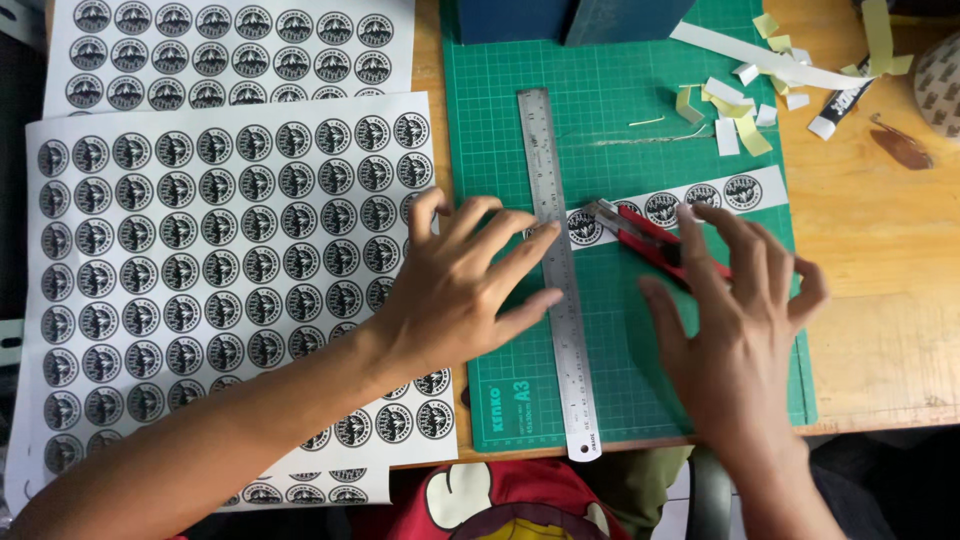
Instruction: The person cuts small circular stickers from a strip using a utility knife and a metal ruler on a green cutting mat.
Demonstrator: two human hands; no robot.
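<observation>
- Left hand [455, 290] flat, fingers spread, pressing long steel ruler [558, 270] on green cutting mat [620, 120], gripping nothing.
- Right hand [735, 320] open, fingertips resting on red utility knife [650, 240], not closed around it.
- Knife lies across white strip of round black stickers [700, 195], just right of ruler.

Wooden table [880, 250], light honey colour with visible grain, bare over past the right hand and a thin strip showing up between the sheets and the mat above the left hand. Lighting's even and soft, no harsh shadows anywhere. Dark blue-grey box [560, 18] sits at the far edge, straight up from the hands. Off the near edge of the table, below the right hand, it drops into dark shadow, with a pale bit of floor [675, 510] just visible there. No walls or windows visible.
</observation>
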